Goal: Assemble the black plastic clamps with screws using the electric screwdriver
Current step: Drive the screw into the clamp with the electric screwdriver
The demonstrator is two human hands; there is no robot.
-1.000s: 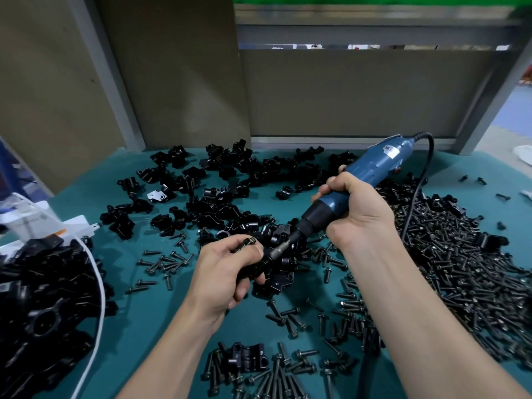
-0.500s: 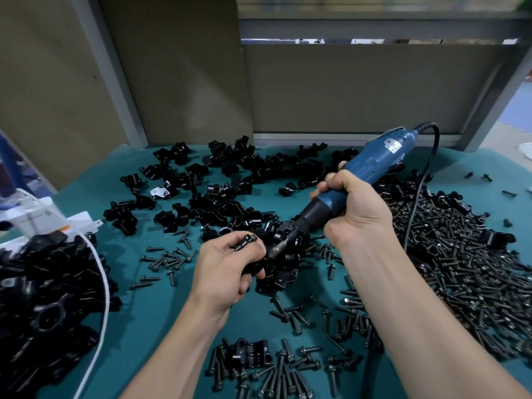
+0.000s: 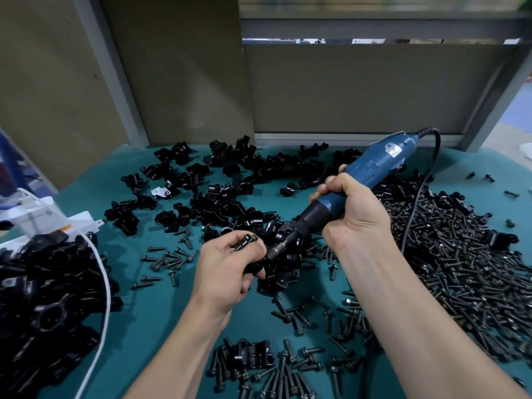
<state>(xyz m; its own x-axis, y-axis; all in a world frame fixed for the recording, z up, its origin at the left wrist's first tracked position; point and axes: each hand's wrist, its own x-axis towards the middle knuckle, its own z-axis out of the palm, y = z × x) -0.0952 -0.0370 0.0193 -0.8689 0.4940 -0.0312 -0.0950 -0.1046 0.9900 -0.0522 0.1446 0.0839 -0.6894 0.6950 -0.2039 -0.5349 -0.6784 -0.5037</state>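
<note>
My right hand (image 3: 349, 216) grips a blue electric screwdriver (image 3: 371, 171), which slants down to the left. Its metal bit (image 3: 280, 247) points into a black plastic clamp (image 3: 253, 266) that my left hand (image 3: 227, 266) holds over the middle of the green table (image 3: 149, 315). A screw (image 3: 246, 241) sticks out between my left thumb and forefinger. Most of the clamp is hidden by my fingers. Loose black clamps (image 3: 230, 182) lie scattered behind my hands. A large heap of black screws (image 3: 466, 254) covers the right side.
A pile of assembled black parts (image 3: 43, 306) fills the left, crossed by a white cable (image 3: 106, 283). More screws and one clamp (image 3: 253, 355) lie near the front edge. The screwdriver's black cord (image 3: 420, 194) runs over the screw heap. Grey partition panels close the back.
The view has tilted a little, so everything sits lower in the frame. Both hands keep the same hold, with the bit still at the clamp.
</note>
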